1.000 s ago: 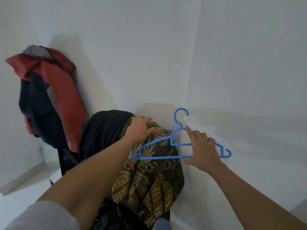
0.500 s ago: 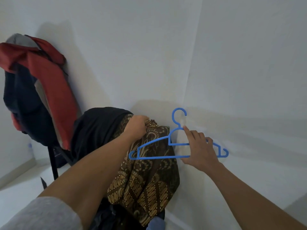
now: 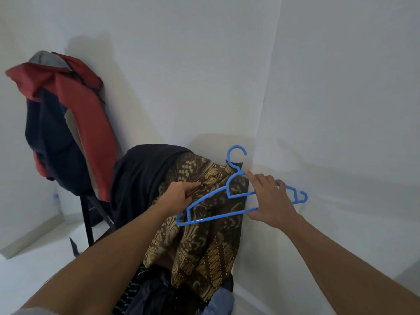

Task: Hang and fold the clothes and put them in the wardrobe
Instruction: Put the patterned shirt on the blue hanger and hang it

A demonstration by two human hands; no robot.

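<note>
Head view: a white-walled corner, clothes heaped on dark stands.

The left hand (image 3: 181, 193) pinches the top of a brown batik shirt (image 3: 204, 251) draped beside a black garment (image 3: 141, 178). The right hand (image 3: 270, 201) is closed around a blue hanger (image 3: 218, 217), held just in front of the shirt. The hands are apart. A red garment (image 3: 86, 114) hangs at left against the wall (image 3: 181, 64), above a pale floor (image 3: 34, 258).
</note>
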